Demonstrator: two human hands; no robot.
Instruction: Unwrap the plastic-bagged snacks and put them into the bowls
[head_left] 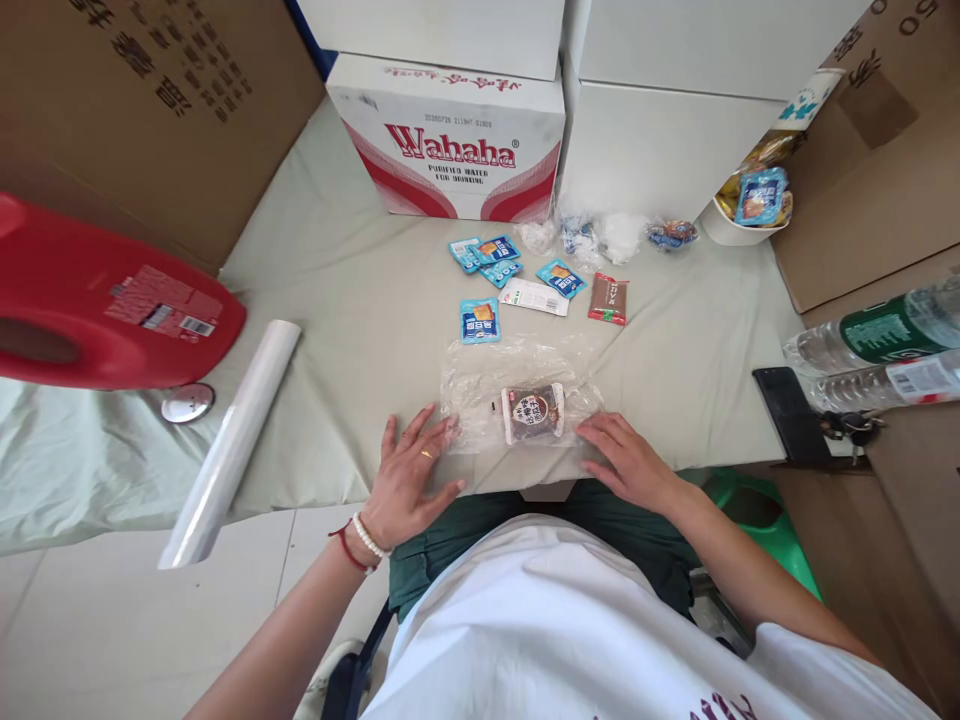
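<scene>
A small brown-and-white snack packet (533, 412) lies on a spread sheet of clear plastic film (480, 375) near the table's front edge. My left hand (411, 470) rests flat beside the film's left edge, fingers spread, fingertips by the film. At the film's right edge lies my right hand (624, 462), its fingers stretched toward the packet and touching the film's border. Neither hand holds anything. Behind the film are a blue snack packet (479, 321), a white packet (534, 297) and a red-brown packet (609, 299).
A roll of plastic film (232, 440) lies at the left by a red jug (112, 300). A Wahaha carton (457, 140) stands at the back, with wrapped bundles (621, 237) before it. To the right are a snack tub (739, 232), bottles (892, 335) and a phone (791, 415).
</scene>
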